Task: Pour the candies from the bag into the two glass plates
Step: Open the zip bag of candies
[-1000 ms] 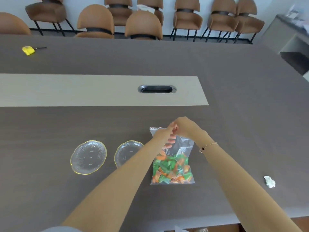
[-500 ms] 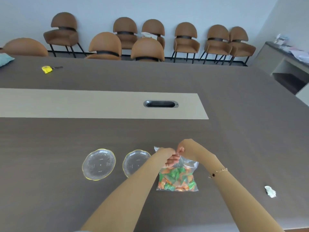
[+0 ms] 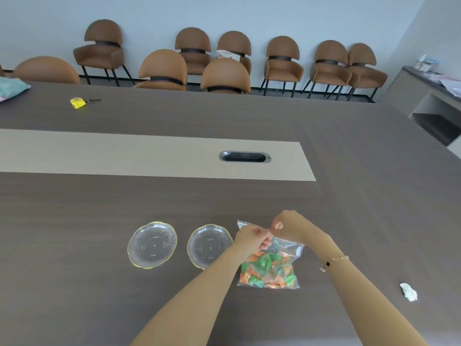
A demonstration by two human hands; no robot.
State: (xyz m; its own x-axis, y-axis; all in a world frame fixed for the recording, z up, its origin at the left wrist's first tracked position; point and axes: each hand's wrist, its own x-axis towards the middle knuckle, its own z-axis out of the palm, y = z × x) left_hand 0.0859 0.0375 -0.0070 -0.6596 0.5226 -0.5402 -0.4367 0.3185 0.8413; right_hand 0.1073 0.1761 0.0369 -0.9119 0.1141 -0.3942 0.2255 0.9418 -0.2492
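Both grips pinched on the bag's top edge: left hand point(image 3: 252, 237) and right hand point(image 3: 287, 222) close together, fingertips nearly touching, clamped on the clear plastic at the mouth of the bag point(image 3: 270, 260); looks like an attempt to part a seal, though whether any gap has opened cannot be told.

Bag lying flat on the bench point(image 3: 349, 196), lower part resting there, top edge lifted slightly between the hands; candies point(image 3: 267, 270), orange and green, bunched in the lower half; none outside the bag.

Two glass plates just left of the bag, side by side and apart from each other: far plate point(image 3: 152, 244) and near plate point(image 3: 208, 245), both yellow-rimmed, both bare; left forearm crossing the near plate's right rim.

Progress, as a judgement: barely begun; opening in hand, nothing poured; left to do: finish opening, lift and tip over one plate, then over the other, sharing the candies between them.

Hard to make out: the seal itself, hidden behind fingers and lost in clear-on-clear glare; count of candies, too jumbled; whether the left hand's lower fingers touch the candies through the plastic or only rest above them.

Also on the bench, well apart: crumpled white scrap point(image 3: 408, 292) to the right; yellow object point(image 3: 77, 103) far off on the left.
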